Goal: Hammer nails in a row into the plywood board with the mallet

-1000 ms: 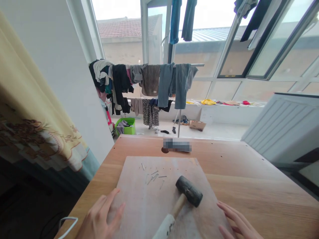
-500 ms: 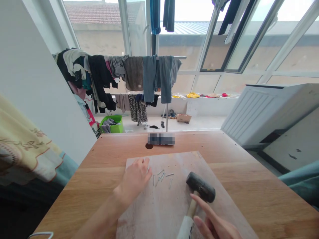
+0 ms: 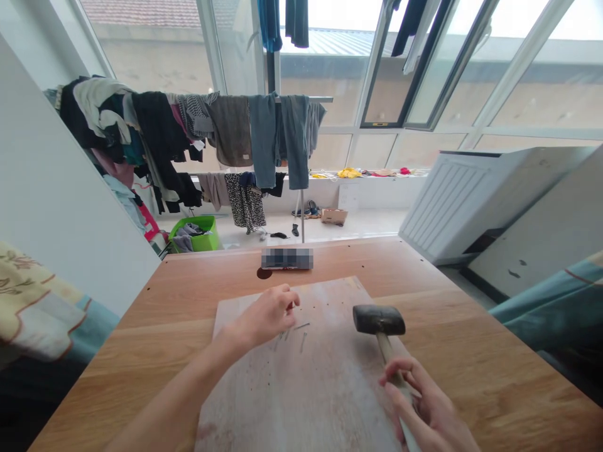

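Observation:
A pale wooden board (image 3: 311,383) lies on the wooden table (image 3: 188,295). Several small nails (image 3: 298,333) are scattered on the board's far half. My left hand (image 3: 266,314) reaches over the nails with its fingertips pinched together; what they hold is too small to make out. My right hand (image 3: 424,408) is wrapped round the pale handle of a black-headed rubber mallet (image 3: 379,320). The mallet's head is just above the board's right edge.
A blurred small object (image 3: 287,258) and a round hole (image 3: 264,273) sit at the table's far edge. Beyond stand a clothes rack full of garments (image 3: 198,125), a green basket (image 3: 195,233) and a white slatted panel (image 3: 461,201). A patterned cloth (image 3: 32,307) hangs at the left.
My right hand has closed on the mallet's handle and swung its head up and to the right. My left hand has moved forward over the nails and pinched. The view turned leftwards.

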`<state>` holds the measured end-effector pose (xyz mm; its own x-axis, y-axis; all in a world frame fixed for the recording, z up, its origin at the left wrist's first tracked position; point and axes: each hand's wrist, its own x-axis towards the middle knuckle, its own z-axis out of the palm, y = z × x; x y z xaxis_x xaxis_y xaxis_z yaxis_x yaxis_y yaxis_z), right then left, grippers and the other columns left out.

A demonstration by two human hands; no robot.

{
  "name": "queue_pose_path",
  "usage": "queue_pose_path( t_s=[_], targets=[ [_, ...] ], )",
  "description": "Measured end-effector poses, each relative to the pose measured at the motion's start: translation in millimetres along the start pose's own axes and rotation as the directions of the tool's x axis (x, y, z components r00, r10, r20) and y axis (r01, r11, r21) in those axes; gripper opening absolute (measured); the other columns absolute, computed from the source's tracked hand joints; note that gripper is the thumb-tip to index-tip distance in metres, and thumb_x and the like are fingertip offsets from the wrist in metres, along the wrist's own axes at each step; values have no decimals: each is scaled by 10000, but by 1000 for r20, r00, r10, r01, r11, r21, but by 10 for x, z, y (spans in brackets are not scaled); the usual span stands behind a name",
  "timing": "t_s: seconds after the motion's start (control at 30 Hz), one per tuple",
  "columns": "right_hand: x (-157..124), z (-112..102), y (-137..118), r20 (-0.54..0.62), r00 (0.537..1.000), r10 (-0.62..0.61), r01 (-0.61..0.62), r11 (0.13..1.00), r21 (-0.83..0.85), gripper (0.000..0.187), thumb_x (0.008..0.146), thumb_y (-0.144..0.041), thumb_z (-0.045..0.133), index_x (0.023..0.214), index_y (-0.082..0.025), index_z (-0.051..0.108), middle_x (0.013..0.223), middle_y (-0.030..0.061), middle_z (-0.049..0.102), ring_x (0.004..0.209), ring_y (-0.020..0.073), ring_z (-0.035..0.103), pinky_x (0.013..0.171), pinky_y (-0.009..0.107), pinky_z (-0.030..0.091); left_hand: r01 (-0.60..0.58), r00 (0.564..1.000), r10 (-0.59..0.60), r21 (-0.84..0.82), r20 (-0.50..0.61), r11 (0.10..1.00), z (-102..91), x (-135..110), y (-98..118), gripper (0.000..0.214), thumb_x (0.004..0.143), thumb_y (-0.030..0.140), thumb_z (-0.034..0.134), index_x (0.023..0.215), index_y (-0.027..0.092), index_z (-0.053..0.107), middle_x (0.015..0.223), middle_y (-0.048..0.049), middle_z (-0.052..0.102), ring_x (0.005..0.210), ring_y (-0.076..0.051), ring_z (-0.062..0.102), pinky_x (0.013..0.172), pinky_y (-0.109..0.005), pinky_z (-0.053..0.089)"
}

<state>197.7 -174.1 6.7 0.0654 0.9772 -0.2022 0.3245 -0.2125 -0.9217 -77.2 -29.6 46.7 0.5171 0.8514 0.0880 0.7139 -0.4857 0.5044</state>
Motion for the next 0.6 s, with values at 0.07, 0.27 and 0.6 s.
queue_pose_path(
  t_s=[0.07, 0.27, 0.6],
  targets=[
    [41, -58, 58, -104, 992, -66, 56, 994, -98, 310, 899, -538, 552, 1040, -263, 526, 735, -15, 683, 492, 162, 639, 471, 248, 532, -90, 994, 70, -268, -85, 959, 168, 207, 34, 216, 762, 38, 586, 883, 162, 716, 901, -36, 645, 763, -136, 634, 741, -244, 516],
    [64, -97, 94, -179, 984, 23, -40, 995, -93, 589, 902, -559, 514, 1382, -221, 471, 590, -39, 613, 398, 186, 587, 376, 271, 478, -112, 993, 64, -588, -102, 801, 677, 791, 198, 206, 776, 76, 587, 884, 133, 753, 833, -42, 738, 733, -128, 635, 724, -245, 515],
    [41, -78, 13, -71, 964, 254, -240, 956, 168, 744, 844, -648, 556, 1441, -212, 470, 475, -86, 441, 376, 163, 492, 351, 244, 392, -110, 991, 52, -544, -121, 832, 780, 812, 197, 155, 822, 159, 636, 890, 144, 774, 785, -29, 747, 702, -133, 631, 687, -237, 505]
  ],
)
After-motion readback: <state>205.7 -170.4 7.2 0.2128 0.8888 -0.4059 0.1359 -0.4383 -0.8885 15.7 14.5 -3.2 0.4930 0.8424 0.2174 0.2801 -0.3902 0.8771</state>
